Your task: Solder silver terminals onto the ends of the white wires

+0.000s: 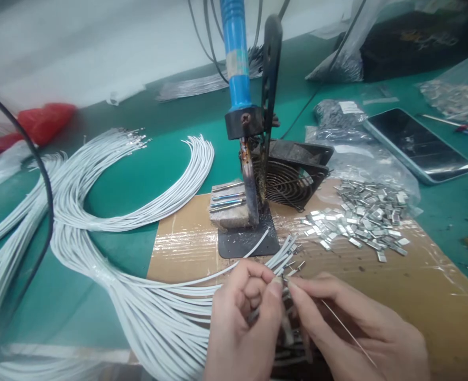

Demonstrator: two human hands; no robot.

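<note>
My left hand [244,328] is closed around a white cable, with thumb and index finger pinched near its tip. My right hand [348,323] pinches a small metal connector against that tip, though the fingertips hide most of it. A thin silvery wire [348,333], which looks like solder, runs along the right palm. Behind the fingers lie the ends of more white cables [283,254], some with metal tips. Just beyond the hands, a soldering iron [239,79] with a blue handle hangs in a stand, tip down beside a block [228,217] bearing thin metal rods.
A long bundle of white cables [110,270] curves across the left. Loose metal connectors [364,217] are heaped on the cardboard [424,296] at right. A black fan [293,174] sits behind the iron. Further right are a phone [420,143] and plastic bags [376,153].
</note>
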